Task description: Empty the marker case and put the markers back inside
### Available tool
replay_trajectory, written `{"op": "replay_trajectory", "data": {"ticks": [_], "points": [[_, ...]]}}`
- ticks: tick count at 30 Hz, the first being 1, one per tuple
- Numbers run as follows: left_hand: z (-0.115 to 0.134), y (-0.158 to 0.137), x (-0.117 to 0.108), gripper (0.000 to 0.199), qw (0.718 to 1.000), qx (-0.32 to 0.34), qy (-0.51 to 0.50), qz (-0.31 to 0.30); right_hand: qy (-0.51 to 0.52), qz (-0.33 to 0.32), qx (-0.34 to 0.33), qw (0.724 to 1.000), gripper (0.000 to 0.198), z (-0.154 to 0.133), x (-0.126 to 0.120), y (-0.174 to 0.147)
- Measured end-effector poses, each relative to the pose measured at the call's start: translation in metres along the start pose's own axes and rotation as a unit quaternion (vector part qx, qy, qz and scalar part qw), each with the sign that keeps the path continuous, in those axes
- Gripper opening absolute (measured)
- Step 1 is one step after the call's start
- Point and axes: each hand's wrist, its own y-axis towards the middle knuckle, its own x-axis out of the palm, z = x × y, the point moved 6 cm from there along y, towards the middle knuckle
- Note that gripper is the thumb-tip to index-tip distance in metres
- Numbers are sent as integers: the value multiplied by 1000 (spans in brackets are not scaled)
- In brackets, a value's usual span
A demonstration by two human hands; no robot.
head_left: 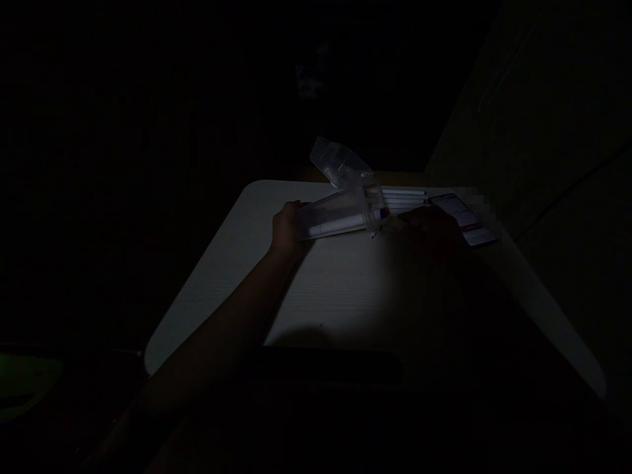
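My left hand (288,228) is wrapped round the closed end of a clear plastic pencil case (330,212), which lies tilted over the table. Its hinged lid (340,163) stands open at the far side. Inside runs a long white pen-like stick, and a dark blue end (384,213) shows at the mouth. Close to that mouth is my right hand (432,224), deep in shadow, its fingers drawn together towards the opening. What they grip is too dark to make out. Behind the case several slim white pens or pencils (403,200) lie side by side.
The room is very dark, with light on the white table (330,283). A phone with a lit screen (464,220) lies at the back right, near my right hand. A thin cable (567,192) runs beyond the right edge. Something green (29,382) shows at lower left.
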Motion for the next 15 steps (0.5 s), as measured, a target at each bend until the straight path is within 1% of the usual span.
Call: {"op": "replay_trajectory", "data": {"ticks": [3,5,8,11,15], "points": [[1,-1,1,38,1000,-3,-18,-1,31,127,18,991,38,7,-20,-7],[0,0,1,36,1000,-5,-26,-5,37,181,13,983,39,5,-29,-11],[0,0,3,38,1000,-4,-17,-16,38,238,0,970,43,-3,-39,-15],[-1,1,2,41,1000,8,-3,-16,44,287,7,957,41,-9,-48,-19],[-1,3,0,39,1000,16,0,-6,92,337,14,937,49,-10,-49,-23]]}}
